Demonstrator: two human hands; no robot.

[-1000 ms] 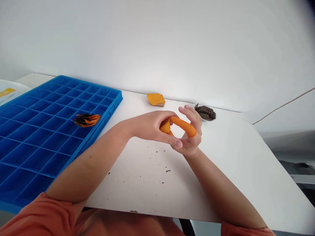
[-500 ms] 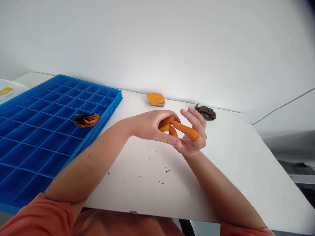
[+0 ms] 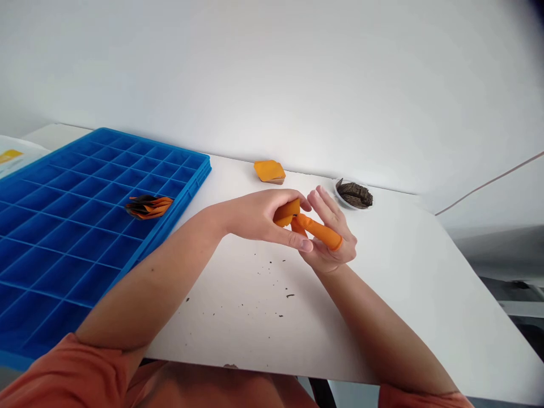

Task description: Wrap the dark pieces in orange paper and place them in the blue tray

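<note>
My left hand (image 3: 266,215) curls around a small stack of yellow-orange sheets (image 3: 287,212), with its thumb below and fingers behind. My right hand (image 3: 334,235) wears orange finger cots (image 3: 321,231) on its index finger and thumb. These two covered fingertips meet at the stack's right edge, where a tiny dark spot shows; what they pinch is too small to make out. The other right fingers stretch upward, holding nothing. Both hands are above the white table (image 3: 238,334).
A blue compartment tray (image 3: 106,255) lies at left, with a bundle of black and orange pieces (image 3: 149,207) in it. Toward the wall are another yellow-orange stack (image 3: 270,171) and a bowl of dark brown flat pieces (image 3: 355,194). Dark crumbs (image 3: 289,295) dot the tabletop.
My right hand's index finger has bent and tilted a little, and its other fingers have shifted left, uncovering more of the bowl. My left hand stays nearly still around the stack.
</note>
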